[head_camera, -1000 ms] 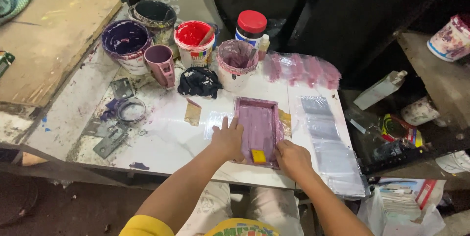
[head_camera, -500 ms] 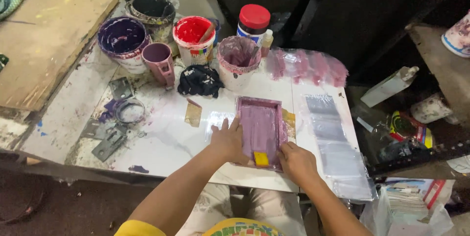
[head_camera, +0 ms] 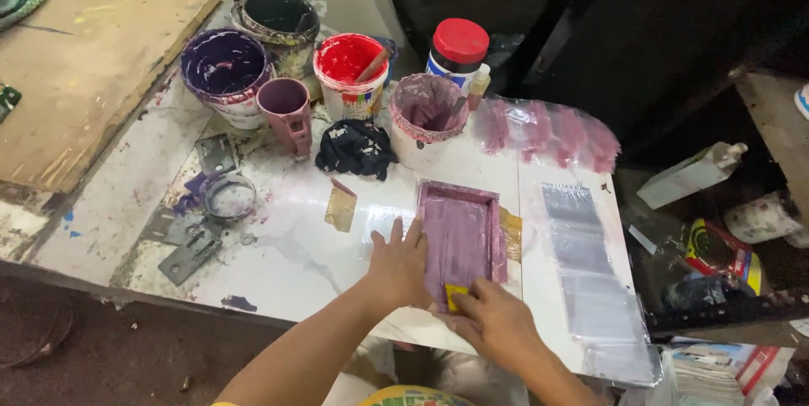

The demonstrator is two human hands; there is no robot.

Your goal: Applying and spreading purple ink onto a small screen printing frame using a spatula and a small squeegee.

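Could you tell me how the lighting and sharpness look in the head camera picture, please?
Head view: the white table is brightly lit, with soft glare beside the purple frame; the background above the red-lidded jar falls into deep shadow; the left hand and right hand are fairly sharp; edges bow slightly from the wide lens.

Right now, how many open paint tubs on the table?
4. Dark tub at the back left, purple tub in front of it, red tub mid-back, pink tub right of it. The red-lidded jar is closed; more may sit out of frame.
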